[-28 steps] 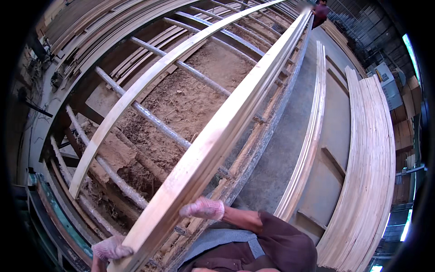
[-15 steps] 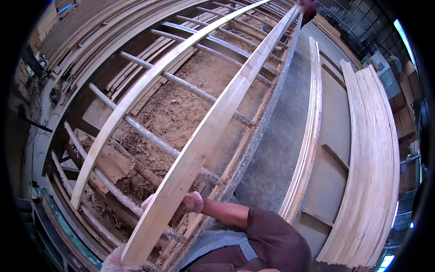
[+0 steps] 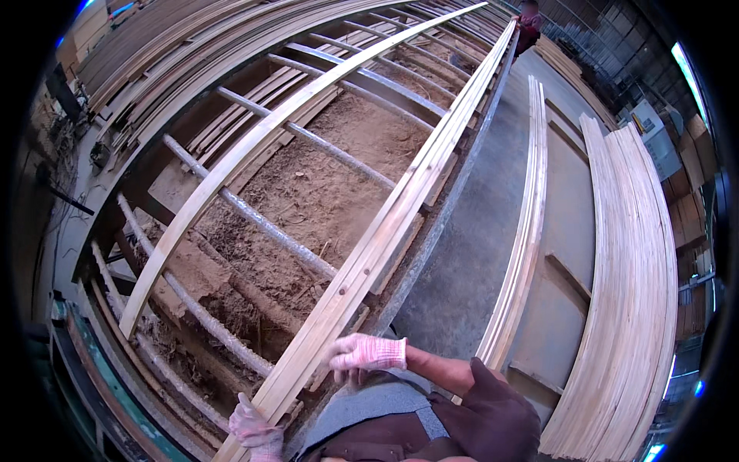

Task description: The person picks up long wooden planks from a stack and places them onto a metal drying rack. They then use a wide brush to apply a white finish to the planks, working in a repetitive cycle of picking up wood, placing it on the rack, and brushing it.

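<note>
Several long pale wooden boards [image 3: 368, 269] lie side by side across a frame of metal bars, running from my lap to the far end. At their near end, my left hand [image 3: 255, 430], in a pinkish-white knit glove, is closed over the boards' edge. My right hand [image 3: 368, 354], gloved the same way, is beside their right edge with its fingers loosely bent and apart, holding nothing. Whether its fingertips touch the wood is hard to tell. Another single board [image 3: 223, 173] crosses the bars farther left.
Metal bars [image 3: 269, 227] span a pit of sawdust [image 3: 331, 169]. A narrow board stack [image 3: 523, 246] and a wide one [image 3: 627, 292] lie to the right. Another person [image 3: 528, 27] stands at the far end. Green machinery [image 3: 108, 369] is at lower left.
The tilted board in my hands has come down flat among the other boards. My right hand has let go and moved right, off the wood. My left hand has shifted right along the near end.
</note>
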A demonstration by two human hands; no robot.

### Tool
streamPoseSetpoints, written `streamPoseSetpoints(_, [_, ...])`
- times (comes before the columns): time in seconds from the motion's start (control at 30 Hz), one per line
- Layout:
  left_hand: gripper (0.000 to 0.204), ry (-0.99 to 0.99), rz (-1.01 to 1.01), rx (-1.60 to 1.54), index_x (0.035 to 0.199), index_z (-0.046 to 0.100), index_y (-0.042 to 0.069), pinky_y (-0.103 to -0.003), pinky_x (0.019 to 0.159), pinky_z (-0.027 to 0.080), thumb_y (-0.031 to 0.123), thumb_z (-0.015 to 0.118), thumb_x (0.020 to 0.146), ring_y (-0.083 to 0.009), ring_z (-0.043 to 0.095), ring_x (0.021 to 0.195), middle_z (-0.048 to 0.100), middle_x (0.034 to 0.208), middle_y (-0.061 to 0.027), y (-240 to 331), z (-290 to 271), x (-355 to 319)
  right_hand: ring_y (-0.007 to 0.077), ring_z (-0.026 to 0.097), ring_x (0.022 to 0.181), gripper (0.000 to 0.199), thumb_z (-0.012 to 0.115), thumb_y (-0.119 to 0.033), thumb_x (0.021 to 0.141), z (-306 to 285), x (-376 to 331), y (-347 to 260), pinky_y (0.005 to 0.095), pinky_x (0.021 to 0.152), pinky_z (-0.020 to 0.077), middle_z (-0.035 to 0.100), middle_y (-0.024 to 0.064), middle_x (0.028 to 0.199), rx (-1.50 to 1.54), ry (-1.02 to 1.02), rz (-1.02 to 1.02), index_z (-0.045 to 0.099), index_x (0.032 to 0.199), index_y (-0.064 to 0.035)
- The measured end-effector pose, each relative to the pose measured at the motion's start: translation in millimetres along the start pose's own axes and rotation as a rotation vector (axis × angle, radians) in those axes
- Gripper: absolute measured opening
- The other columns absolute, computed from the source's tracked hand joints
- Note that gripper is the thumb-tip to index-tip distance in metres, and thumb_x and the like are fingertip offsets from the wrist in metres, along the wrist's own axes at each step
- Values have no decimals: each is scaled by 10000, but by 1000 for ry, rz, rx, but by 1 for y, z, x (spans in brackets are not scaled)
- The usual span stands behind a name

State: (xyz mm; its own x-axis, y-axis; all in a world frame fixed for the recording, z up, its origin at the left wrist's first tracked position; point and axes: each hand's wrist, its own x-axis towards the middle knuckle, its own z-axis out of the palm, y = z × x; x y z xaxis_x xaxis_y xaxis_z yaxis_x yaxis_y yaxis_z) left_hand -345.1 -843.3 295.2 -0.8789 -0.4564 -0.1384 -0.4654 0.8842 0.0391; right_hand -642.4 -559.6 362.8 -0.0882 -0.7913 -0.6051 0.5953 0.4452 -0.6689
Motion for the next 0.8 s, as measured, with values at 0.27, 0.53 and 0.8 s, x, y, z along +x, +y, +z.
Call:
streamPoseSetpoints(0.27, [1005,402,172,34,1585,310,-35,-521,847,442,401,730,782,-394,559,937,593,1095,-201,26,-25,-11,291,743,935,488,632,-327,1000,4,-1,-5,399,863,583,754,157,1057,-668,435,-436,564,1385,-34])
streamPoseSetpoints(0.53, [1311,263,83,-46,1518,406,-36,-535,965,437,662,901,526,-403,568,1086,599,1178,-208,31,-35,-7,348,692,1075,535,676,-462,907,9,44,-57,495,942,537,729,161,1096,-1448,509,-737,619,1245,-51])
streamPoseSetpoints(0.8, [1122,144,49,-239,1359,576,-3,-495,871,499,802,780,605,-326,647,992,660,1057,-167,40,-66,-45,372,677,990,474,663,-509,911,-3,43,-43,504,903,521,719,192,1012,-1647,171,-531,684,967,-38])
